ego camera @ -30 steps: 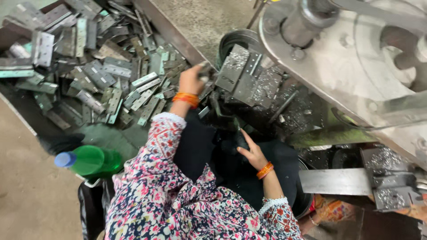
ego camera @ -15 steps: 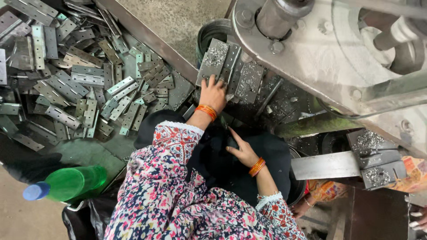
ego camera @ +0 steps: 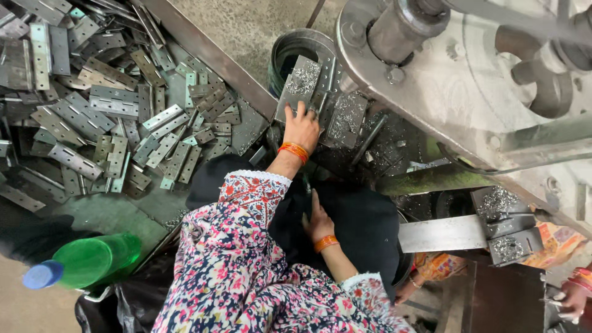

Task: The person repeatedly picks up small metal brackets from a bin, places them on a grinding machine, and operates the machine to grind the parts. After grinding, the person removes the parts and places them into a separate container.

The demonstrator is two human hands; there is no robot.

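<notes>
Up top, left hand (ego camera: 301, 128) w/ fingers spread flat on grey metal plate dusted w/ shavings (ego camera: 300, 83), beside the press machine's round steel wheel (ego camera: 468, 80). Right hand (ego camera: 319, 221) rests on black cloth (ego camera: 364, 222), fingers loosely straight, holding nothing.

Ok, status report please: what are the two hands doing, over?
Left hand flat on a grey metal plate by the machine. Right hand resting open on dark cloth. Hinge pile left, green bottle near.
</notes>
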